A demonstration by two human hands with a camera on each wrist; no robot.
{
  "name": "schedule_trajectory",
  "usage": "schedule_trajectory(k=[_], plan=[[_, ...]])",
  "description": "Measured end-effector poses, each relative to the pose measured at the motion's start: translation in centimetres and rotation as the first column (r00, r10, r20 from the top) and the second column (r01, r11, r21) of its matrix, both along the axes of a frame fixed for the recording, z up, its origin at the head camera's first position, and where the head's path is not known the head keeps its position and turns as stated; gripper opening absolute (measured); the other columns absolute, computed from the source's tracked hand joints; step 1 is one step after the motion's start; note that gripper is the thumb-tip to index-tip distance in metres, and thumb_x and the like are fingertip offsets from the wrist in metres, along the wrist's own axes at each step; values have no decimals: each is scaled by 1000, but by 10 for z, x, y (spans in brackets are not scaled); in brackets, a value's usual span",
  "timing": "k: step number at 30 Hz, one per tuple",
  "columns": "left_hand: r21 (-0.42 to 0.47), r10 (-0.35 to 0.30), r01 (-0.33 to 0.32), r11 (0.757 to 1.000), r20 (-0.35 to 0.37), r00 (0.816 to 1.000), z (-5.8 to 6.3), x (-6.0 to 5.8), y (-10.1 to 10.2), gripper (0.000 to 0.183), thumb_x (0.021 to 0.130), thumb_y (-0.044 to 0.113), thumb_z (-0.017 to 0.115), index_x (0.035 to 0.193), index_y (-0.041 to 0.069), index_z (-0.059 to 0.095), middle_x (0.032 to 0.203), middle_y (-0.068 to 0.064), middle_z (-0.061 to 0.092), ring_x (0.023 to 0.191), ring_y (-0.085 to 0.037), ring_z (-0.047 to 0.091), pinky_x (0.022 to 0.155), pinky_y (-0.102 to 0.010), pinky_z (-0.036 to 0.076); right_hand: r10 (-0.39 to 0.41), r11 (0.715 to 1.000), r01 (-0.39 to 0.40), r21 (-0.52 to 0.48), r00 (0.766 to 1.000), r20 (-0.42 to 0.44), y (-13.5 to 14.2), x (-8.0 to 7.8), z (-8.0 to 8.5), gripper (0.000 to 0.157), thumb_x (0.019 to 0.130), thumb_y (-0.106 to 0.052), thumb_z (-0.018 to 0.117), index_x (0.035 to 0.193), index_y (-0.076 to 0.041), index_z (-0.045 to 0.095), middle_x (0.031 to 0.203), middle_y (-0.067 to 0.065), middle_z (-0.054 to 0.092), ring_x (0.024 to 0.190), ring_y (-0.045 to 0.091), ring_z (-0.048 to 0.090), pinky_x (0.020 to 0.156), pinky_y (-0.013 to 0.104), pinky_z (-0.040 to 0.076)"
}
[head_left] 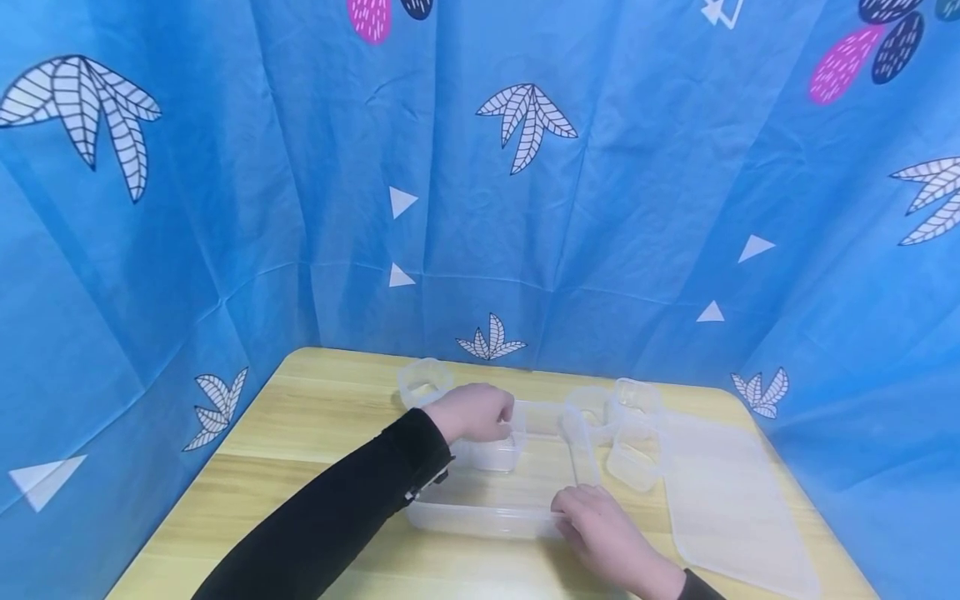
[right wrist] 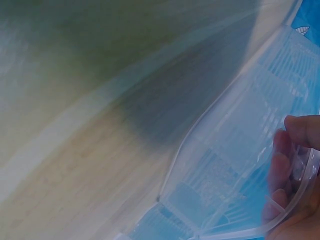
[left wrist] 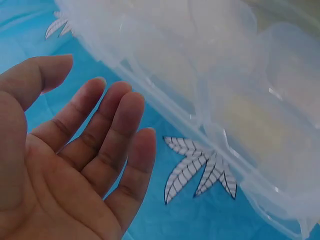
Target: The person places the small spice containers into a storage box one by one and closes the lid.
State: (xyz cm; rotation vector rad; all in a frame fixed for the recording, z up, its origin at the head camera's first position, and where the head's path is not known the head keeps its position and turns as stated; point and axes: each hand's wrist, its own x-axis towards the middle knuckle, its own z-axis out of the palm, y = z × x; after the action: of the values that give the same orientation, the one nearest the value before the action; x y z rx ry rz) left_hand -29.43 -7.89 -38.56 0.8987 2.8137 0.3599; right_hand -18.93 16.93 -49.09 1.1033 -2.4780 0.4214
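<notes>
1. Clearly, the head view gives the layout; take the clock as centred on the large rectangular box of clear plastic [head_left: 487,522], which sits on the pale wood-grain counter [head_left: 330,400]. A small clear plastic tub [head_left: 501,457] lies inside it towards eleven o'clock, under the bent left grip [head_left: 474,411]. The right grip [head_left: 603,529] is at the box's corner near four o'clock. Outside stand a small rounded clear tub [head_left: 425,382] at eleven, a group of small clear tubs [head_left: 636,462] from two to three, and a flat frosted plastic sheet [head_left: 735,500] at three. To work well here, I'd steady the box low at its corner and handle the small tub level, without bowing its thin walls.

2. The left wrist view shows what the head view hides: the palm is bare, fingers relaxed and slightly bent, thumb spread towards eleven o'clock, fingertips just beside translucent plastic. Which piece that is, I cannot tell.

3. The right wrist view shows thumb and fingers pinching the box's rim near four o'clock, where the head view shows mainly the back of the hand. A light pinch should suffice.
</notes>
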Motion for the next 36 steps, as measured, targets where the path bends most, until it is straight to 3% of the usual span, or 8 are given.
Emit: schedule_trajectory(k=[8, 17, 28, 36], plan=[[86, 33, -31, 996, -32, 999, 10, -4, -21, 8, 94, 17, 65, 101, 14, 67, 92, 3, 64, 83, -15, 58, 82, -33, 52, -4, 1000, 4, 4, 1000, 14, 0, 0, 1, 25, 80, -6, 76, 88, -22, 58, 80, -20, 55, 74, -1, 48, 66, 22, 43], [174, 111, -77, 982, -196, 974, 3, -15, -49, 23, 94, 14, 60, 116, 12, 68, 108, 0, 67, 99, -17, 62, 90, -34, 53, -6, 1000, 5, 9, 1000, 13, 0, 0, 2, 26, 79, -6, 77, 88, -21, 59, 80, -19, 55, 75, 0, 49, 66, 22, 44], [250, 193, -113, 962, -324, 926, -17, -27, -93, 23, 92, 14, 60, 112, 8, 69, 111, -6, 67, 107, -26, 63, 95, -42, 52, -9, 1000, 9, 11, 1000, -12, 0, 0, 1, 29, 77, -6, 80, 88, -21, 58, 80, -19, 55, 75, 0, 50, 66, 21, 44], [213, 164, -88, 973, -371, 914, -38, -37, -119, 28, 92, 15, 60, 116, 7, 71, 122, -9, 68, 118, -30, 59, 105, -45, 46, -10, 1000, 10, 4, 1000, -7, 0, 0, 2, 28, 77, -6, 79, 88, -22, 58, 80, -19, 55, 74, -1, 49, 66, 21, 43]])
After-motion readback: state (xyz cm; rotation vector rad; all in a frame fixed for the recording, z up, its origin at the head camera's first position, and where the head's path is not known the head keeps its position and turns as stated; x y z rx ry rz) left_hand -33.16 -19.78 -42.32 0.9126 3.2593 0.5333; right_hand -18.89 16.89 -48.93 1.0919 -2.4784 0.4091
